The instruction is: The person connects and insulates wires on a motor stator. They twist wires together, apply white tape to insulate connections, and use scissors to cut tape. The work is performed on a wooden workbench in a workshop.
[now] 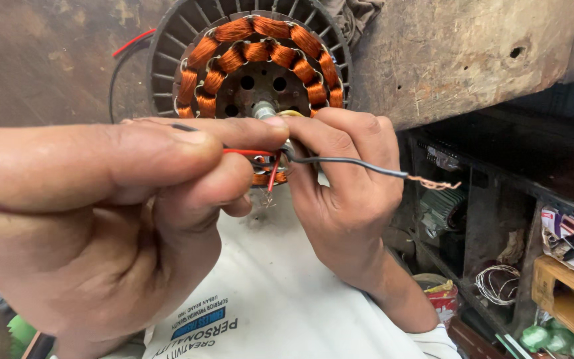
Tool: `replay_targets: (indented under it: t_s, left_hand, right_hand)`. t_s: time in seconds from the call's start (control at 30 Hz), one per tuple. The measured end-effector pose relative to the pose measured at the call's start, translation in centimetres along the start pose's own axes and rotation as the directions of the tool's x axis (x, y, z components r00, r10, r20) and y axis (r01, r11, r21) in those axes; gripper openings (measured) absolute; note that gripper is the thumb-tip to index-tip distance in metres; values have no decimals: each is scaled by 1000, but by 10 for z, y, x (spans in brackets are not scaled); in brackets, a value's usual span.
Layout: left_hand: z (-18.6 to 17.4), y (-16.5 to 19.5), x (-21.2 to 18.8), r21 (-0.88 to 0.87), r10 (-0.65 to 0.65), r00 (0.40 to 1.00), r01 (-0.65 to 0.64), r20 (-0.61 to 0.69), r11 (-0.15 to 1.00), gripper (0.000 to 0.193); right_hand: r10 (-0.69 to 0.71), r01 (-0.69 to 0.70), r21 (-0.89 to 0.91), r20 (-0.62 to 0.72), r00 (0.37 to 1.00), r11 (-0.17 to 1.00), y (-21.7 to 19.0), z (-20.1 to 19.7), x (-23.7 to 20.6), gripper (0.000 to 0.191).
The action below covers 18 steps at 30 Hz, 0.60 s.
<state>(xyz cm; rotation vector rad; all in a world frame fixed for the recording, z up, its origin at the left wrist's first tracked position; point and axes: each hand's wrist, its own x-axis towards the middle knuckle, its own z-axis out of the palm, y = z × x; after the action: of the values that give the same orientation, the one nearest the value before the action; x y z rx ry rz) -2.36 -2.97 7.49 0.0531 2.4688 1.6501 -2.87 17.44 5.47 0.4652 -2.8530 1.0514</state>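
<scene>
Head view: a red wire [250, 152] and a grey wire [353, 163] are seen meeting just below the shaft [265, 110] of a stator [250, 63], in the narrow gap between the two hands. The red wire is pinched between the thumb and forefinger of the left hand [101, 219], whose fingers [234, 133] are closed narrowly on it; a second red strand is bent downward from the same spot, with a bared tip below. The grey wire is held in the closed fingers [313, 129] of the right hand [350, 193], and its long axis is laid nearly level, running out to the right past the knuckles and ending in a bared, twisted copper tip [433, 183] in free air. The wires' meeting point is thus flanked by both hands, with the fingertips of each almost touching there; neither hand can be said to be clearly nearer.

Behind the hands the stator is stood on edge, its copper coils [260, 40] wound in two rings inside a dark slotted frame. It is leaned against a worn wooden counter [460, 53]. A white printed shirt [274, 299] is seen beneath the hands. To the right, dark shelves [499, 199] are filled with a small wire coil [497, 282], boxes and other parts too dim to be told.
</scene>
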Motion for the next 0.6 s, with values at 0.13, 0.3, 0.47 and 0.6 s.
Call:
replay_targets:
  t_s: [0.13,0.3,0.47,0.6]
  left_hand:
    - [17,2,-11,-67,25,972,-42,-233,997,18]
    - [27,-11,-9,60,209,838,-208,-504,976,27]
    - [23,-1,-18,232,482,848,-434,-222,870,36]
    - [22,15,-4,315,525,844,-472,-108,823,38]
  right_hand:
    - [46,-48,28,44,998,998,-4,-11,2,39]
    - [83,-83,55,16,996,995,-5,-14,3,26]
    - [171,-174,225,31,985,959,2,-6,-2,15]
    - [138,-141,210,29,990,967,8,-3,-7,18]
